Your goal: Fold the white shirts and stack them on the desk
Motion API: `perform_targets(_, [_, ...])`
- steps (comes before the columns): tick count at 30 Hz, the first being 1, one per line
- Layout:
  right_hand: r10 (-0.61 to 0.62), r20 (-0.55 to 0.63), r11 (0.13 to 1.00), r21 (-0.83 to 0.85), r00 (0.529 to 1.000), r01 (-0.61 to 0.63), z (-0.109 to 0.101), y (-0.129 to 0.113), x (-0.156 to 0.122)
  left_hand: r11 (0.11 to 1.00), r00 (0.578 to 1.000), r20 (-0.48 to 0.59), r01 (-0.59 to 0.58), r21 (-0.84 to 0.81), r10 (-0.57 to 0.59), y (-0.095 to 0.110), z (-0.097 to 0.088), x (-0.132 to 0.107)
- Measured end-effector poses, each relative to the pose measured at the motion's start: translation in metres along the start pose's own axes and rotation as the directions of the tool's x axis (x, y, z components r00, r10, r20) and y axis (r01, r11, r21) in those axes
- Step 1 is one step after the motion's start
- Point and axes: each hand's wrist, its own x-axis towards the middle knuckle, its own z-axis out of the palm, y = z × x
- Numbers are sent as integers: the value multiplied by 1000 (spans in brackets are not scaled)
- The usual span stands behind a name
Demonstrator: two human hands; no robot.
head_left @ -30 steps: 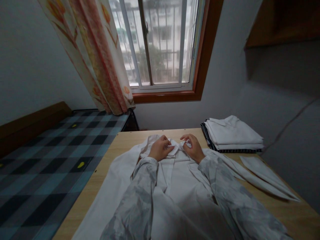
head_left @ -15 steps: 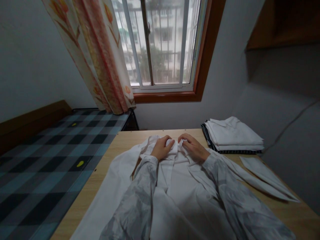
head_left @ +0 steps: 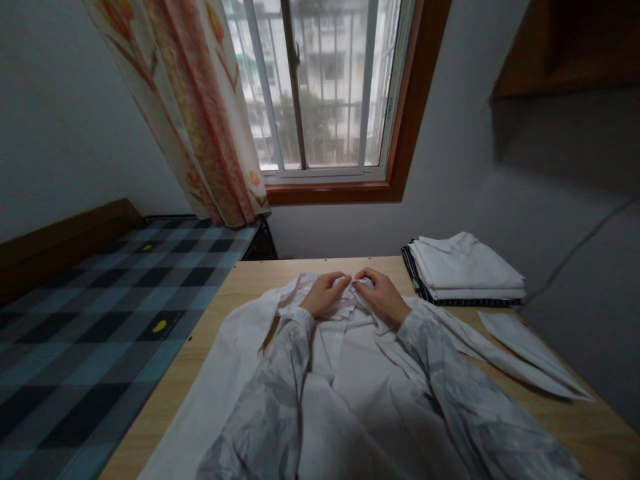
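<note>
A white shirt [head_left: 370, 380] lies spread on the wooden table, its sleeves reaching out to the left and right. At its collar end, my left hand [head_left: 325, 293] is closed, thumb and fingers pinching the fabric. My right hand [head_left: 383, 295] pinches the cloth just beside it, and the fingertips of both hands nearly meet. Folds bunch up below the hands. Whether a button sits between the fingers is too small to make out.
Folded white clothes [head_left: 467, 267] are stacked over a dark striped piece at the table's back right. The wooden table [head_left: 225, 293] has a bed with a checked cover [head_left: 100, 327] on its left. Behind stand a curtain [head_left: 200, 133] and a window [head_left: 325, 100].
My right hand has moved left toward my left hand, bringing the two gripped parts of the shirt's collar end together. My left hand has shifted only slightly.
</note>
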Motion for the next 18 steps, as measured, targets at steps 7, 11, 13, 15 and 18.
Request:
perform_targets(7, [71, -77, 997, 29, 994, -69, 0, 7, 1, 985, 996, 42, -82, 154, 76, 10, 2, -6])
perform_targets(11, [-48, -250, 995, -92, 967, 26, -1, 6, 3, 982, 995, 63, -85, 170, 75, 10, 2, -6])
perform_targets(13, [-129, -322, 977, -204, 938, 64, -3, 4, 3, 987, 994, 89, -78, 140, 66, 7, 1, -6])
perform_targets(15, [-187, -348, 954, -287, 919, 85, -4, 2, 3, 991, 994, 97, -65, 116, 54, 3, 0, -5])
perform_targets(18, [-263, -327, 918, -374, 908, 132, -5, -3, -2, 993, 996, 83, -50, 105, 41, -2, -1, -4])
